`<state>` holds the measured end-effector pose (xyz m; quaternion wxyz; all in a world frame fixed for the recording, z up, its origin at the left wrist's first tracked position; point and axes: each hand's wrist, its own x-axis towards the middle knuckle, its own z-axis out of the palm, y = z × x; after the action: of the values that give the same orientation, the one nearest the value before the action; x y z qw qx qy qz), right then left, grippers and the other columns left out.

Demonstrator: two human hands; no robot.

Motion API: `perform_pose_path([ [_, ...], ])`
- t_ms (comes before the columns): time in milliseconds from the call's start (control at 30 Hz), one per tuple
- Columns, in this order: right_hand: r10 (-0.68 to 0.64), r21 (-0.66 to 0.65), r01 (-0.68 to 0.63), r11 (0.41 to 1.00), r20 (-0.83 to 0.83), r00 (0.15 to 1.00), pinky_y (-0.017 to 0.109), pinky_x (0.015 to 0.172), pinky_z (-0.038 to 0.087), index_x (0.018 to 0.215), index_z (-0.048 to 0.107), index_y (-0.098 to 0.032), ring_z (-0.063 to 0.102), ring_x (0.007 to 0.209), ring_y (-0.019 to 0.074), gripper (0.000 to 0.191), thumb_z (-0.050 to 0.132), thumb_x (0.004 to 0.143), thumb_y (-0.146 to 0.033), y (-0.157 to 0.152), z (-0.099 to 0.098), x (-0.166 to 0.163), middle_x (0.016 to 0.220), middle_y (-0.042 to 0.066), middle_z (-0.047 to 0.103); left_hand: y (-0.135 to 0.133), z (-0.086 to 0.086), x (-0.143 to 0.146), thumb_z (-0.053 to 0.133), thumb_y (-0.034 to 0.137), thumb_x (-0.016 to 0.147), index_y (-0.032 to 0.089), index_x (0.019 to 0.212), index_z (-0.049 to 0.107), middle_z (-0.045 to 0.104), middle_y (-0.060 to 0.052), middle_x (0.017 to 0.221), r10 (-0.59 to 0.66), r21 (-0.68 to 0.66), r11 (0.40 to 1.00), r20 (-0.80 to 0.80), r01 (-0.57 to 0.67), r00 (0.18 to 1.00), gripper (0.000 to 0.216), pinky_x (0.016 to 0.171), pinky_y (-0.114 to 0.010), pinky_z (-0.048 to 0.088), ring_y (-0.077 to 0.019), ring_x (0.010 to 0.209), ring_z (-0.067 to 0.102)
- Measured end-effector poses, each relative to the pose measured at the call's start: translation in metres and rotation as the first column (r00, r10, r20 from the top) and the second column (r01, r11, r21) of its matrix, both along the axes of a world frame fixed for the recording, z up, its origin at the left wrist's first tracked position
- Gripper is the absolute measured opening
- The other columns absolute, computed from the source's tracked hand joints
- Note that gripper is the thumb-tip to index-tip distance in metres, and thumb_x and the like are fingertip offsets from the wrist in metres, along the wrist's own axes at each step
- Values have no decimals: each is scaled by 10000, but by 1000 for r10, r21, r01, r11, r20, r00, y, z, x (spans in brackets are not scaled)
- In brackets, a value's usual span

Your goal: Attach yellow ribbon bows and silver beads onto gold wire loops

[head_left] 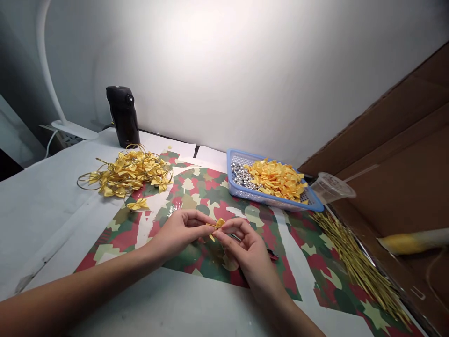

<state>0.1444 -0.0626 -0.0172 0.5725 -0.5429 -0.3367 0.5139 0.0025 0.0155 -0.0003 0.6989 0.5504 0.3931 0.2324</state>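
Both hands meet over a red, green and cream camouflage sheet [196,187] in the middle of the table. My left hand [182,231] and my right hand [245,250] each pinch one side of a small yellow ribbon bow [218,224]. Fingers of both hands are closed on it. A single finished bow [138,204] lies just left of the hands. A pile of yellow bows with gold loops [128,173] sits further back on the left.
A blue basket [270,199] at right holds yellow bows and small silver pieces. Gold wire ties [354,262] lie along the right edge beside a clear plastic cup [331,186]. A black device [122,114] and a white lamp base [73,128] stand at the back.
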Motion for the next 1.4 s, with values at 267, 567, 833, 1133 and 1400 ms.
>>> perform_pose_path([
  [267,15,-10,-16,1000,-126,992,173,379,159,736,573,-185,265,412,12,345,841,614,-364,-1,2,2,661,-65,554,-3,6,0,715,190,661,164,738,699,699,0,661,46,16,999,17,-46,999,83,586,-226,510,-119,581,621],
  [567,-29,1,29,1000,-85,996,153,366,279,690,506,-194,402,364,23,383,830,629,-387,-2,0,-2,572,-89,532,-4,-1,-1,707,260,715,165,836,673,720,-18,758,39,92,995,34,-42,999,158,622,-223,511,-147,707,667],
  [833,-122,-33,120,992,-72,990,188,486,464,718,533,-205,609,496,97,400,842,586,-422,-3,0,-7,632,-50,638,-9,-1,0,695,274,738,173,823,687,728,-12,776,79,152,985,28,-82,996,132,613,-193,489,-124,689,647],
  [1133,-133,-10,133,991,-81,988,179,548,501,681,528,-199,641,543,96,392,851,584,-400,1,-3,-10,606,-74,611,-12,-6,1,681,267,757,172,841,684,750,-19,790,87,109,990,63,-93,994,127,605,-186,510,-136,716,678],
  [1400,-104,-3,104,995,-102,989,153,545,497,727,539,-193,613,519,70,389,818,631,-447,-2,-5,-12,578,-72,625,-13,-6,1,690,277,733,175,814,687,748,-11,730,93,42,994,113,-98,989,130,565,-180,499,-126,660,665],
])
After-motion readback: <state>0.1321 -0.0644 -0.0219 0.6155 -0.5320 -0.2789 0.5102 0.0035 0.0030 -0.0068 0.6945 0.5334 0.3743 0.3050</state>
